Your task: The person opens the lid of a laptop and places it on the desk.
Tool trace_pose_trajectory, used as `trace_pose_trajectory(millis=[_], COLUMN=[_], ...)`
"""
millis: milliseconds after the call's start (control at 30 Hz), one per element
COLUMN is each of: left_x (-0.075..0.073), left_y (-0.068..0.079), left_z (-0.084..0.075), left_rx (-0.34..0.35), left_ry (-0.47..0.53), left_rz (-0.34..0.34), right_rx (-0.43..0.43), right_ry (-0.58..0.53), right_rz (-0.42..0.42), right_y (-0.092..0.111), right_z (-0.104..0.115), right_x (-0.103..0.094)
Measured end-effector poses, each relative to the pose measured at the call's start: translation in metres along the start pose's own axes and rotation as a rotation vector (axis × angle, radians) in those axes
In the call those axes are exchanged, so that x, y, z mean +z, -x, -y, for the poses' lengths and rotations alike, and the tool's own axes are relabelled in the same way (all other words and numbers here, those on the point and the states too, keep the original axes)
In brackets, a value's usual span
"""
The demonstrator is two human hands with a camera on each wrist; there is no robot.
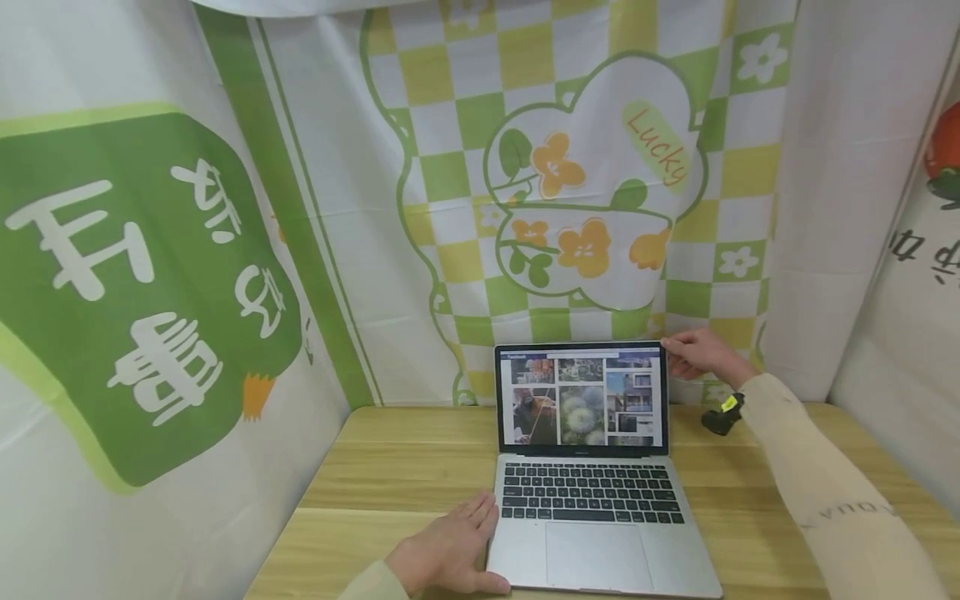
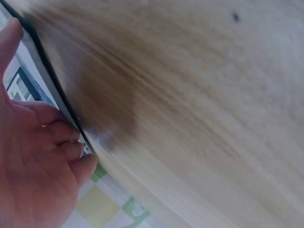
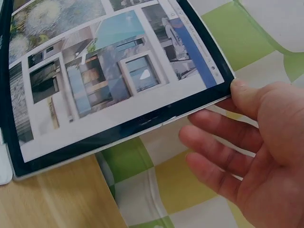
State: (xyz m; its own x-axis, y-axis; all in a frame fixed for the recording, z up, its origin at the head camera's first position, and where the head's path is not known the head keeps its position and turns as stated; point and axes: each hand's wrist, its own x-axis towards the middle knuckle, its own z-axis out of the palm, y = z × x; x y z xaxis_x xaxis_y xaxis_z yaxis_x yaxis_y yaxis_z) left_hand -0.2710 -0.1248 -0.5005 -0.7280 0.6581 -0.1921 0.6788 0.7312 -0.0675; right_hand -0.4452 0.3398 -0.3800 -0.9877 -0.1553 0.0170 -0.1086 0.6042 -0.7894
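Note:
A silver laptop lies open on the wooden table, its screen lit with a page of photos. My right hand pinches the screen's upper right corner between thumb and fingers. In the right wrist view the thumb is at the front of that corner, while the fingers reach behind the dark bezel. Against the left side of the keyboard base rests my left hand, fingers extended along the edge and thumb at the front corner. The left wrist view shows its palm beside the thin base edge.
The wooden table extends on both sides of the laptop. A black strap-like item with a yellow label shows at the right wrist. Printed cloth hangs behind the table, with more cloth at left and right.

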Motion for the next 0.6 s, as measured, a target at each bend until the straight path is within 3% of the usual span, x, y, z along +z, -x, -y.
trace_pose_trajectory(millis=[400, 600], left_x=[-0.01, -0.017], left_y=[-0.006, -0.009], left_z=[0.0, 0.006], left_rx=[-0.022, -0.025], left_ry=[-0.024, 0.02], left_rz=[0.012, -0.002], right_rx=[-0.063, -0.061], right_ry=[-0.026, 0.044], right_rz=[-0.023, -0.042], right_y=[0.007, 0.014], right_z=[-0.001, -0.001], right_x=[0.002, 0.0])
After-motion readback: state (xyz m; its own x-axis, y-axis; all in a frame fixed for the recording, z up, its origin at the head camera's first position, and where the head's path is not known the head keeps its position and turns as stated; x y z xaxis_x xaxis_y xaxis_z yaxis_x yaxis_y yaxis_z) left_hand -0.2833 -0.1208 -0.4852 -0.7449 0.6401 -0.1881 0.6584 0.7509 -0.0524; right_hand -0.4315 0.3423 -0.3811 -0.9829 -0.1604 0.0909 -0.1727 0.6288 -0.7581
